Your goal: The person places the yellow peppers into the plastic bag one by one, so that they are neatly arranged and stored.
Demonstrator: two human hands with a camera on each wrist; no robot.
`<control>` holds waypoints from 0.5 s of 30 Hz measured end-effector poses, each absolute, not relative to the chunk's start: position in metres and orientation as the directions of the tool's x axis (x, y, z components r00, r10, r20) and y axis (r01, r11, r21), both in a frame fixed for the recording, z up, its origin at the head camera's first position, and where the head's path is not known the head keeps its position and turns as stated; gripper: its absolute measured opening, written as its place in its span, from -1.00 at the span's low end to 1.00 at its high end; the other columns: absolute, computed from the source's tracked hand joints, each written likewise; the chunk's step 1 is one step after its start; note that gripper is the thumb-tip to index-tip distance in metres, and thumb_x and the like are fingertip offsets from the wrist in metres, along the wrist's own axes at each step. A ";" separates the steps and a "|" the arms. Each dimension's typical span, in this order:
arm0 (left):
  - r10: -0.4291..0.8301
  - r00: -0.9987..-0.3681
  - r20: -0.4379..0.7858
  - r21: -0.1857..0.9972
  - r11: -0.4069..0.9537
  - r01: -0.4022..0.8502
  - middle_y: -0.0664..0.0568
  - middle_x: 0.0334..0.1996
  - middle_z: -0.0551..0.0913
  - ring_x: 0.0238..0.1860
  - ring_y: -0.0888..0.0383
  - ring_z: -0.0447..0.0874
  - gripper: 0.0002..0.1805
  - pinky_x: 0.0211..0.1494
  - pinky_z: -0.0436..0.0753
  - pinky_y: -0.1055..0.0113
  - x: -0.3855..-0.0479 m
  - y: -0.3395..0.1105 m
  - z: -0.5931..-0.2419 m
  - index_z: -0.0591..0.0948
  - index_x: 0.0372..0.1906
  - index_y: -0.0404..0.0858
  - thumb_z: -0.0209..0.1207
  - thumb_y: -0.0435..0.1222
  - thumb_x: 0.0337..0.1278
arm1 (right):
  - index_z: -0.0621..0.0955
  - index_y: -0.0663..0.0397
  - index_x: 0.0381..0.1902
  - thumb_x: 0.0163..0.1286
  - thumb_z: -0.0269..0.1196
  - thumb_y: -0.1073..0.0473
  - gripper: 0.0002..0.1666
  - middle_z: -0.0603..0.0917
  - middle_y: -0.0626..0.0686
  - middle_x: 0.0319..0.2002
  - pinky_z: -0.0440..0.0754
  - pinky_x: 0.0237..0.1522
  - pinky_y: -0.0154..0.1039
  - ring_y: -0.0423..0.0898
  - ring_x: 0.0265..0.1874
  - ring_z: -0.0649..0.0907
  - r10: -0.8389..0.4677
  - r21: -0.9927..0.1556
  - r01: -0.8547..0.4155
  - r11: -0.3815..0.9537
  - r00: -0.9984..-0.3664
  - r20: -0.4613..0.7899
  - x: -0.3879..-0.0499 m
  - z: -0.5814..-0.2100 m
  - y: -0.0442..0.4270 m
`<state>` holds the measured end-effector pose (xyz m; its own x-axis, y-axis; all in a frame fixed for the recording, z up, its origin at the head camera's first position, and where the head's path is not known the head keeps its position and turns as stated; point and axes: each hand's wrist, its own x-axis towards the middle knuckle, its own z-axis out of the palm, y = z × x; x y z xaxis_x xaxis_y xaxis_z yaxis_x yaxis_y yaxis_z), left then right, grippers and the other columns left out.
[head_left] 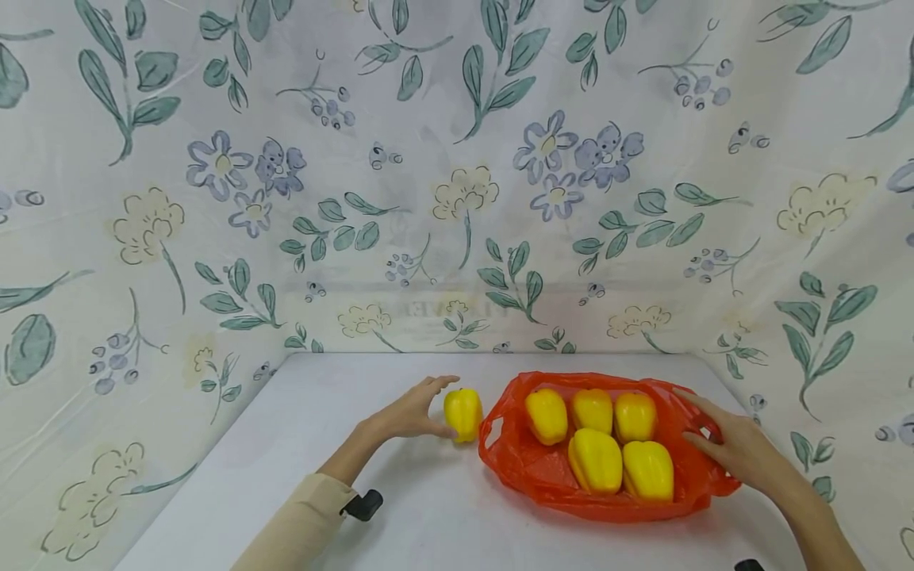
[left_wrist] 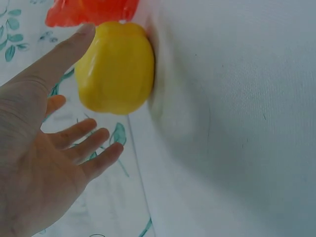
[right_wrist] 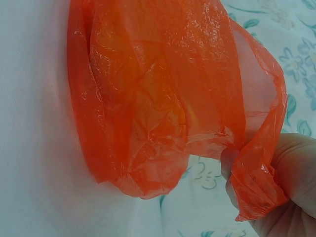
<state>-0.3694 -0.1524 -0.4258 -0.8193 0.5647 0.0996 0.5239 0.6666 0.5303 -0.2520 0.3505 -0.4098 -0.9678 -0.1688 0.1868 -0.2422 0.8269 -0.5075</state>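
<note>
A yellow bell pepper (head_left: 462, 414) stands on the table left of the red plastic bag (head_left: 524, 478). My left hand (head_left: 412, 412) is beside this pepper, thumb and fingers spread apart. In the left wrist view, the thumb tip overlaps the upper edge of the pepper (left_wrist: 118, 71), and the other fingers are apart from it; whether the thumb touches is unclear. Several more yellow bell peppers (head_left: 596, 461) lie inside the wide-open bag. At the bag's right end, my right hand (head_left: 746, 450) pinches a bunched handle of the bag (right_wrist: 143, 103) between thumb and fingers.
The white table (head_left: 300, 444) reaches back to a floral-patterned sheet (head_left: 428, 262), which also hangs along both sides. A black wrist-worn device (head_left: 364, 505) sits on the left forearm by the beige sleeve (head_left: 296, 519).
</note>
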 end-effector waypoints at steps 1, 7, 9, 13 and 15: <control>0.567 -0.818 0.097 0.533 0.664 0.524 -0.12 0.38 0.36 0.37 -0.21 0.34 0.00 0.31 0.46 -0.22 -0.371 -0.152 -0.427 0.25 0.46 0.00 0.48 0.03 -0.14 | 0.27 0.09 0.45 0.32 0.32 0.04 -0.18 0.65 0.11 -0.19 0.64 -0.53 -0.42 -0.24 -0.50 0.58 -0.171 -0.507 -0.245 0.826 -0.967 0.188 -0.252 -0.410 0.350; 0.582 -0.811 0.062 0.553 0.656 0.514 -0.12 0.36 0.38 0.35 -0.19 0.35 0.02 0.30 0.47 -0.20 -0.376 -0.152 -0.433 0.23 0.46 0.02 0.49 0.01 -0.16 | 0.28 0.09 0.44 0.31 0.33 0.05 -0.18 0.64 0.09 -0.22 0.62 -0.54 -0.43 -0.25 -0.51 0.57 -0.170 -0.500 -0.249 0.830 -0.965 0.199 -0.252 -0.410 0.350; 0.587 -0.808 0.055 0.555 0.655 0.514 -0.09 0.34 0.40 0.33 -0.17 0.37 0.02 0.30 0.48 -0.19 -0.378 -0.152 -0.435 0.24 0.46 0.01 0.50 0.00 -0.16 | 0.28 0.09 0.45 0.31 0.33 0.05 -0.18 0.64 0.09 -0.23 0.62 -0.54 -0.42 -0.25 -0.52 0.56 -0.169 -0.495 -0.248 0.833 -0.965 0.200 -0.252 -0.410 0.350; 0.596 -0.801 0.044 0.555 0.652 0.516 -0.02 0.38 0.38 0.31 -0.11 0.41 0.02 0.32 0.49 -0.12 -0.381 -0.152 -0.440 0.23 0.46 -0.04 0.50 -0.01 -0.15 | 0.27 0.08 0.46 0.32 0.32 0.04 -0.18 0.64 0.10 -0.21 0.63 -0.54 -0.42 -0.24 -0.52 0.57 -0.166 -0.508 -0.239 0.827 -0.968 0.186 -0.252 -0.410 0.350; 0.603 -0.797 0.044 0.561 0.645 0.519 0.00 0.40 0.37 0.31 -0.09 0.43 0.02 0.33 0.49 -0.08 -0.383 -0.152 -0.442 0.24 0.46 -0.08 0.50 -0.02 -0.15 | 0.26 0.08 0.46 0.33 0.31 0.03 -0.17 0.64 0.10 -0.21 0.63 -0.54 -0.42 -0.24 -0.52 0.57 -0.165 -0.515 -0.235 0.824 -0.970 0.179 -0.252 -0.410 0.351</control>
<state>-0.3831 -0.1520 -0.4423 -0.7968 0.6027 0.0437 0.5188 0.6452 0.5608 -0.2521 0.3506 -0.4102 -0.9699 -0.1648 0.1794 -0.2353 0.8243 -0.5150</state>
